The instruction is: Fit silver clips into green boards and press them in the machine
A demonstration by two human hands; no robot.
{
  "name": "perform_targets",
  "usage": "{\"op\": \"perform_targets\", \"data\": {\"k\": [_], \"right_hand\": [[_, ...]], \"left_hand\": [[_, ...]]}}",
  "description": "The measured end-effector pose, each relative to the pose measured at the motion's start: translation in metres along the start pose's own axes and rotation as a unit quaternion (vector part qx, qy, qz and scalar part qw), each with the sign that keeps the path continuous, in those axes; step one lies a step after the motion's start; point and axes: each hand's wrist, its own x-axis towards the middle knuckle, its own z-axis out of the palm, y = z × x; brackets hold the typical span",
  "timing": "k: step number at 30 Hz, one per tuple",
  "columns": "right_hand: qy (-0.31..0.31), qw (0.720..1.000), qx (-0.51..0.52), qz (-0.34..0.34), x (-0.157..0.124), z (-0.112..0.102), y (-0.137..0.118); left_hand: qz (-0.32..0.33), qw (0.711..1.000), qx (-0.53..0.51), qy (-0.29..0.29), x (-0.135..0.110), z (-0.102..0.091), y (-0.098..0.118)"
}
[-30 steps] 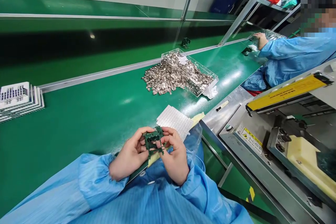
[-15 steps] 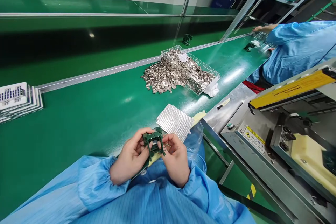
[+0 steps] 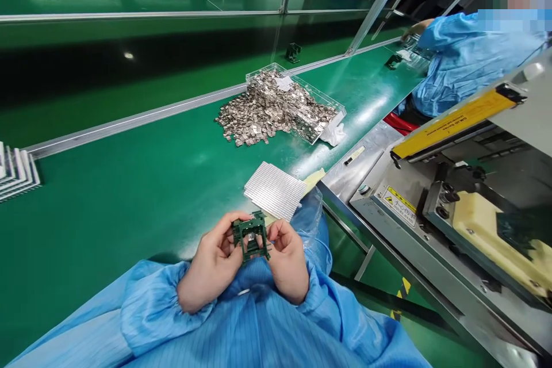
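Observation:
A dark green plastic frame [image 3: 250, 237] with an open middle is held up between both hands, over my lap by the table's front edge. My left hand [image 3: 215, 259] grips its left side, thumb in front and fingers behind. On the other side, my right hand [image 3: 288, 259] pinches the right edge with curled fingers. Whether a small part sits in the right fingertips cannot be made out. Just beyond the hands lies a silvery sheet marked in small squares [image 3: 275, 188], with yellow paper [image 3: 314, 180] under its right side.
Many small metal pieces [image 3: 259, 115] spill from a clear tray [image 3: 330, 126] farther back. White stacked trays [image 3: 19, 175] stand at far left. A machine [image 3: 431, 207] and a pen [image 3: 354, 155] on its metal ledge are at right. Another person in blue [image 3: 470, 69] sits beyond.
The view has swung a little to the right, so the table's things appear shifted left. Both hands keep hold of the green frame, almost unmoved.

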Motion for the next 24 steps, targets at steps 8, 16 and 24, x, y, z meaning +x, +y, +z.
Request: {"op": "perform_targets", "data": {"k": [8,16,24], "right_hand": [[0.047,0.999,-0.013,0.0,-0.014,-0.04,-0.002],[0.085,0.976,-0.187,-0.069,0.04,-0.087,0.021],[0.107,0.973,-0.162,-0.127,0.062,-0.079,0.038]], "left_hand": [[-0.012,0.998,0.003,-0.056,0.007,0.029,-0.002],[0.117,0.993,-0.011,0.017,0.082,0.056,0.017],[0.165,0.986,-0.012,0.018,0.122,0.069,-0.003]]}}
